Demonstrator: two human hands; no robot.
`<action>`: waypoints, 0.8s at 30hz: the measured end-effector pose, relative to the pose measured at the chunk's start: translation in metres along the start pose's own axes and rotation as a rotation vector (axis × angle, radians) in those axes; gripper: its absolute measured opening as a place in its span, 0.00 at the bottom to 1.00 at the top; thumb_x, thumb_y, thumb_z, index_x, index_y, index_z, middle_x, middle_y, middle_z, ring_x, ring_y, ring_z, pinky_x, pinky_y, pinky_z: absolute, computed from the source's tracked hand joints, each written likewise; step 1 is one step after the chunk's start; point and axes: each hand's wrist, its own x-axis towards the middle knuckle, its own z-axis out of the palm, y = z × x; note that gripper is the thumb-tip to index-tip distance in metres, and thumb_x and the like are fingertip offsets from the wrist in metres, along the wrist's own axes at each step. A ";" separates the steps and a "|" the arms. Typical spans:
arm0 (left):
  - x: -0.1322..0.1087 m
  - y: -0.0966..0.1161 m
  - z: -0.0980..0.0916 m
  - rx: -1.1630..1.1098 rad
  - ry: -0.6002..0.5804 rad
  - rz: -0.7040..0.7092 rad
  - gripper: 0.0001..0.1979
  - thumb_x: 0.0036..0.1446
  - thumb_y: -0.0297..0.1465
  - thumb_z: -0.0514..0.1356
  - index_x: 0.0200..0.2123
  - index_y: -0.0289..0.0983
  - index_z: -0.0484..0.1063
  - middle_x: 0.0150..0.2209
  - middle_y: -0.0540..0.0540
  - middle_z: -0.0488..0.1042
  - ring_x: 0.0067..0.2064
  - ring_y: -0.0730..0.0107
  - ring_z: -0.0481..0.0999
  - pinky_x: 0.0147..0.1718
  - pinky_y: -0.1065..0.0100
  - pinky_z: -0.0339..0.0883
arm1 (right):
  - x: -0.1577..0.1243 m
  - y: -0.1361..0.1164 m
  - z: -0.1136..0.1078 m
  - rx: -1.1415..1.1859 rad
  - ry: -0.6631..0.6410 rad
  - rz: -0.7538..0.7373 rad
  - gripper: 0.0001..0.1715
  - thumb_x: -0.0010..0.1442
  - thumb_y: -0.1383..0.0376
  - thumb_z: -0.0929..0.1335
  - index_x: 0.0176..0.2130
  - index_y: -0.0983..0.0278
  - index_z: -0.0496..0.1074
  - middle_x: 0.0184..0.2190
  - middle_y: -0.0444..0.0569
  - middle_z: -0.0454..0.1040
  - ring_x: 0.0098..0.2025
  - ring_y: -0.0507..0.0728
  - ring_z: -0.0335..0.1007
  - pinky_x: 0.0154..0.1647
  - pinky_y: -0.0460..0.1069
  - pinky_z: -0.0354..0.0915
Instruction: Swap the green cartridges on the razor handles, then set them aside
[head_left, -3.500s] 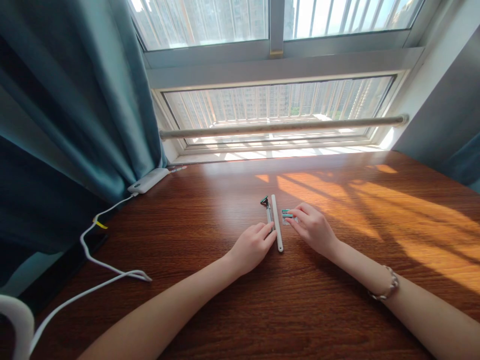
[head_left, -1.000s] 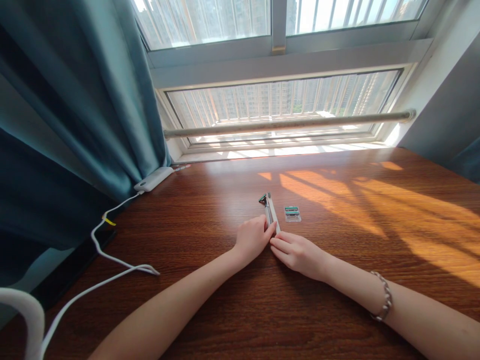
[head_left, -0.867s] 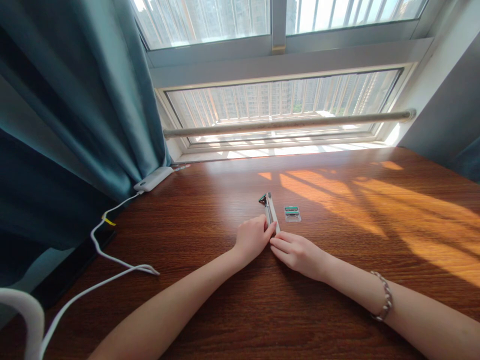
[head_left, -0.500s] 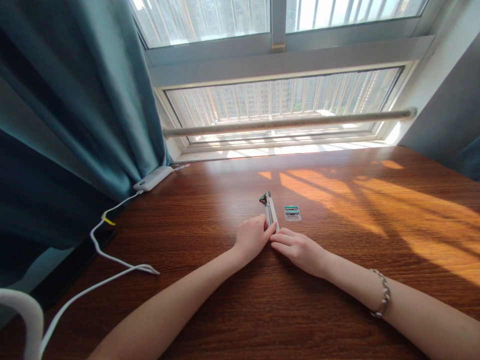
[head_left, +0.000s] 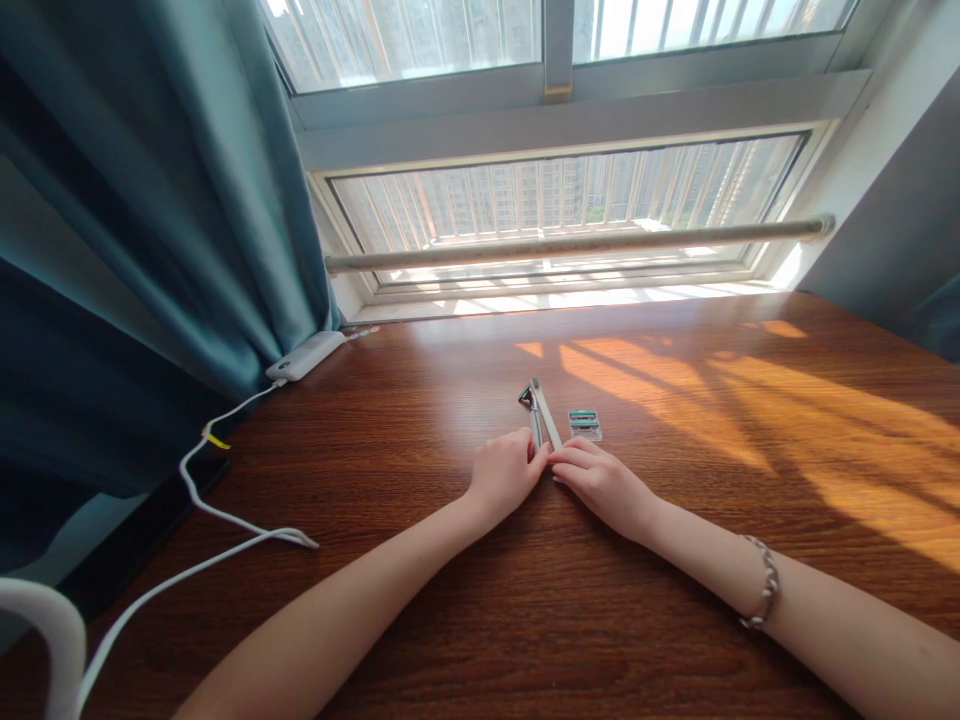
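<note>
A razor [head_left: 535, 425] with a silver handle and a dark green-edged head points away from me. My left hand [head_left: 504, 470] is closed around the lower part of its handle. Close against the razor's right side leans a slim white stick with a dark tip, which looks like a toothbrush [head_left: 548, 417]. The fingertips of my right hand [head_left: 600, 485] are pinched on its near end, and the left thumb almost meets them. Just beyond the right hand, a clear case of razor blades [head_left: 584, 424] with green strips lies flat on the table.
The brown wooden table [head_left: 420, 390] reaches to a barred window with a pale rail [head_left: 577, 245]. At the left, a white power strip [head_left: 306, 357] with a white cable [head_left: 225, 515] lies by a blue curtain [head_left: 247, 180].
My right hand has shifted slightly right and away from me. The toothbrush's near end has moved right with it, so it slants more from the razor. The left hand stays nearly still.
</note>
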 end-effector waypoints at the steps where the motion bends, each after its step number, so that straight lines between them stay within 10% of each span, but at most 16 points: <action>1: 0.000 0.000 0.000 0.003 0.003 0.001 0.20 0.58 0.44 0.44 0.27 0.38 0.67 0.26 0.48 0.74 0.27 0.67 0.71 0.24 0.70 0.51 | 0.001 0.001 0.000 0.005 0.011 0.005 0.10 0.60 0.71 0.60 0.36 0.67 0.70 0.34 0.50 0.70 0.42 0.56 0.61 0.44 0.50 0.66; 24: 0.000 -0.001 0.001 0.011 0.022 0.013 0.19 0.58 0.43 0.44 0.26 0.39 0.66 0.25 0.49 0.73 0.26 0.67 0.71 0.23 0.69 0.50 | -0.005 0.005 0.009 -0.174 -0.009 0.100 0.12 0.60 0.72 0.60 0.41 0.67 0.69 0.40 0.53 0.69 0.46 0.59 0.60 0.44 0.54 0.67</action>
